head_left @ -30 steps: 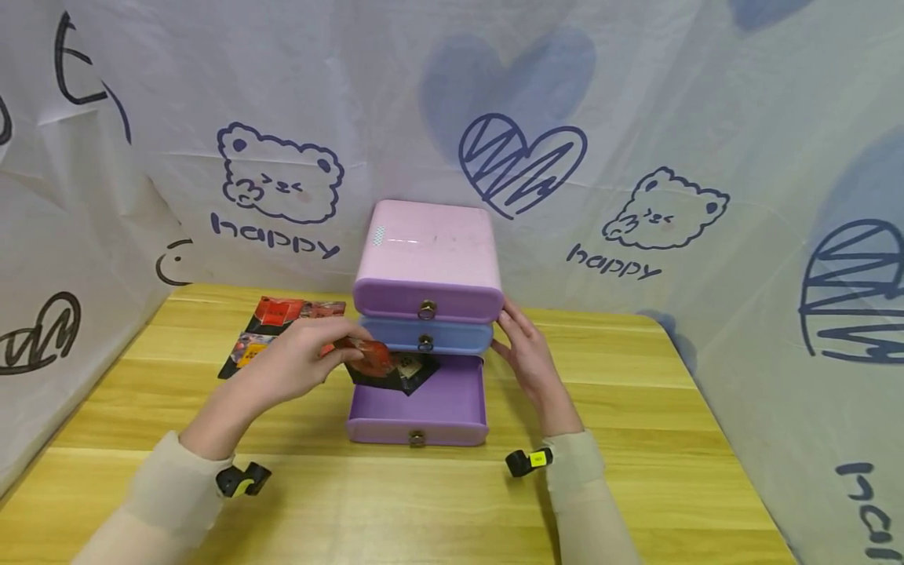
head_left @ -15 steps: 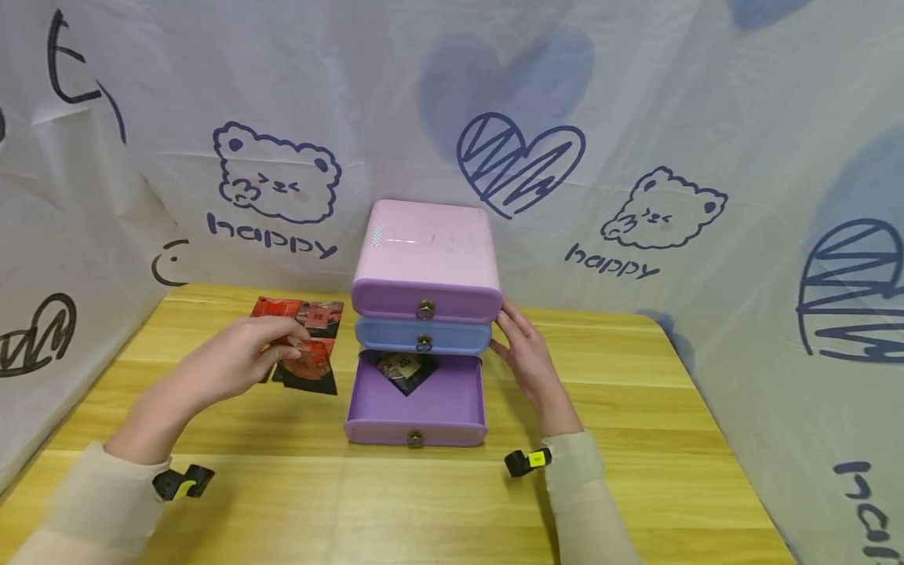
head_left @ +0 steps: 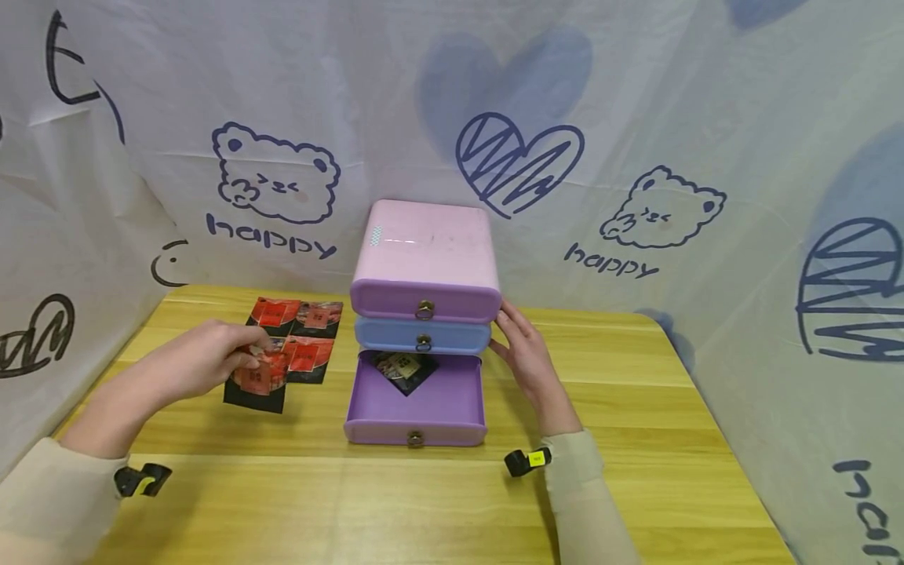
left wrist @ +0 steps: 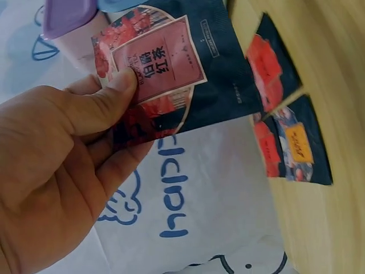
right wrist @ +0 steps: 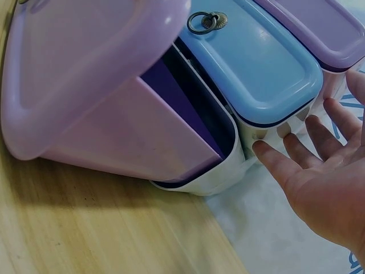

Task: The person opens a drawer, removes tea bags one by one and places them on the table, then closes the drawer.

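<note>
In the head view my left hand (head_left: 219, 357) pinches a dark tea packet (head_left: 257, 384) between thumb and fingers, above the left side of the table. A pink label with Chinese writing shows on the packet in the left wrist view. Behind and beside it lie several similar packets, among them a red-labelled packet (head_left: 275, 314). My right hand (head_left: 530, 361) touches the right side of a small drawer cabinet (head_left: 431, 243), fingers extended, as the right wrist view also shows. The cabinet's lowest purple drawer (head_left: 424, 408) is pulled out; a dark packet (head_left: 408, 373) lies at its back left.
The cabinet's upper purple drawer (head_left: 388, 300) and blue drawer (head_left: 388, 333) are pushed in. Behind the wooden table (head_left: 607, 486) hangs a white cloth (head_left: 395, 94) with printed hearts and bears.
My left hand has moved left with the tea packet, from over the pulled-out drawer to the packets on the table. My right hand stays against the cabinet.
</note>
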Demonstrator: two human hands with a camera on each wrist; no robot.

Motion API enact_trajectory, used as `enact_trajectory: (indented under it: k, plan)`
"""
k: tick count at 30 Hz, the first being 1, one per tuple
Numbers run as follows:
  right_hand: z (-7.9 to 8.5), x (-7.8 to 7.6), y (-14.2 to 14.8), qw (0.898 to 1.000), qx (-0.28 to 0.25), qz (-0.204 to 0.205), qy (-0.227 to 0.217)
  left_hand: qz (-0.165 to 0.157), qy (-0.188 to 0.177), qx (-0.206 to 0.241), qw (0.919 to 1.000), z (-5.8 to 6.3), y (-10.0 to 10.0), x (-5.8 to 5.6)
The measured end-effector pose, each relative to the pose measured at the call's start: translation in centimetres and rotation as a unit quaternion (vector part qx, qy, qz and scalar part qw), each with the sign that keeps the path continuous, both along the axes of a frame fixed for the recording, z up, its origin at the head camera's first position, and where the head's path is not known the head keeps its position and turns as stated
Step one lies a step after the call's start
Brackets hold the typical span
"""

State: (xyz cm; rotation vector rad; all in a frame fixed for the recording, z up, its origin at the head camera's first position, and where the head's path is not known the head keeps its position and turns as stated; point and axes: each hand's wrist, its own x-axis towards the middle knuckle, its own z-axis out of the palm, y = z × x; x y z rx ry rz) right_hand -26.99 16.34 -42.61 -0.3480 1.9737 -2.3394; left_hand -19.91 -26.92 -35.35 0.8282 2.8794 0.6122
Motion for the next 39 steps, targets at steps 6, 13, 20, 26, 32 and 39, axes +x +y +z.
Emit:
enact_trajectory:
  k: [6,13,20,26,32,39]
  plan:
    - [-0.1,0.0,0.0,1.0,-0.003,0.0,0.001,0.007,-0.044,-0.012,0.9989,-1.1,-0.8,-0.4]
    - [-0.1,-0.1,0.1,1.0,-0.004,0.004,0.001,-0.008,-0.067,-0.007,0.9977,-2.8,-1.8,-0.7]
    - [-0.1,0.0,0.1,1.0,-0.005,0.004,-0.001,-0.002,-0.068,-0.036,0.997,-4.5,-2.9,-1.1]
    - [-0.1,-0.1,0.0,1.0,-0.009,0.003,0.001,0.009,-0.07,-0.068,0.9951,-5.5,-3.8,-1.6]
    - [-0.1,-0.1,0.0,1.0,-0.011,0.001,-0.001,0.017,-0.078,-0.075,0.994,-6.5,-4.3,-1.9]
    - [-0.1,-0.1,-0.1,1.0,-0.006,-0.005,-0.005,0.037,-0.058,-0.079,0.9945,-7.5,-4.5,-2.1]
